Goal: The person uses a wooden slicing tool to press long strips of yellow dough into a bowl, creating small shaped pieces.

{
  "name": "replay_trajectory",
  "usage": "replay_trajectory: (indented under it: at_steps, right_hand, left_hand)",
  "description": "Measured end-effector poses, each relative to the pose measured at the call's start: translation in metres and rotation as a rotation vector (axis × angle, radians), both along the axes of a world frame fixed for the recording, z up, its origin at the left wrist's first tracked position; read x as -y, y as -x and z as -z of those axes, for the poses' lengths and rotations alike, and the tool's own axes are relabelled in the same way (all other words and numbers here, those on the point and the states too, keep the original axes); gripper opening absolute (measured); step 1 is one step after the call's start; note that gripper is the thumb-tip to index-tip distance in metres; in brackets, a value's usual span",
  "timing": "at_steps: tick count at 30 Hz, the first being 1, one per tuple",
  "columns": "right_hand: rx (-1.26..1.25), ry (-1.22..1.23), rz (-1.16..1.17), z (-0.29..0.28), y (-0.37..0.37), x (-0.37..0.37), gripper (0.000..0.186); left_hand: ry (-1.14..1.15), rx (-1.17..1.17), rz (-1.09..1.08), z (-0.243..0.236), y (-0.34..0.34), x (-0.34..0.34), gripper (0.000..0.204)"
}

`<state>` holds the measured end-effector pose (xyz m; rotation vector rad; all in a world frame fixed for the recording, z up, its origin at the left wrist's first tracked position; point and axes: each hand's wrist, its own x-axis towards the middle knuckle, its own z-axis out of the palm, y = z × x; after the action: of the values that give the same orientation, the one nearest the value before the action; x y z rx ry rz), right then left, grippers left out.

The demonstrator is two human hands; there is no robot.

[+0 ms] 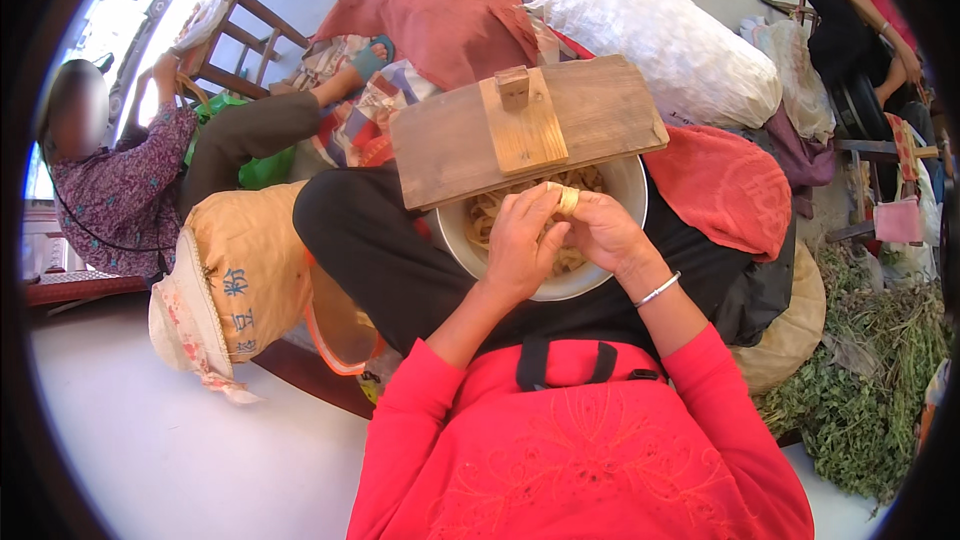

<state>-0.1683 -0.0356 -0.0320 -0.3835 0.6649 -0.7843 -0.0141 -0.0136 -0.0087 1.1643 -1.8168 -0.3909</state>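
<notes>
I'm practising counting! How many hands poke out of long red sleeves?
2: the left hand and the right hand, close together above the metal basin, fingers at a small yellow coil. None seems hidden.

wood bd (pixel 440 150) blocks bowl (pixel 632 185) far side, gap btwn forearms (pixel 465 325), red cloth (pixel 720 190) R

Red top (pixel 590 450), bright and long in the body. Raised embroidery (pixel 600 435) across my front, orange-red, in curling sprays and leaf shapes, nearly the cloth's own colour. Left sleeve (pixel 405 410) and right sleeve (pixel 735 425) the same plain red, both ending partway along my forearms. My left hand (pixel 520 248) and right hand (pixel 605 235) bare. On my right wrist, one slim silvery bracelet (pixel 658 290). At my waist, black straps (pixel 534 364); fastening unclear. Black trousers (pixel 365 255), loose over the knee.
</notes>
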Motion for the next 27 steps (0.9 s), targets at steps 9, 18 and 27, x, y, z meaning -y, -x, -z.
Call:
replay_trajectory:
  at_steps: [9,18,27]
  right_hand:
    - [-0.927,1.023,0.335,-0.015,-0.009,0.007,0.013]
    - [-0.398,0.663,0.595,-0.023,-0.009,0.002,0.008]
    - [-1.038,1.062,0.167,-0.06,0.03,0.026,0.049]
  left_hand:
    - [-0.398,-0.066,-0.032,-0.015,0.002,0.025,0.016]
    - [-0.834,-0.515,0.173,-0.01,-0.025,-0.001,0.012]
    - [0.13,0.419,-0.044,-0.031,-0.047,0.004,0.02]
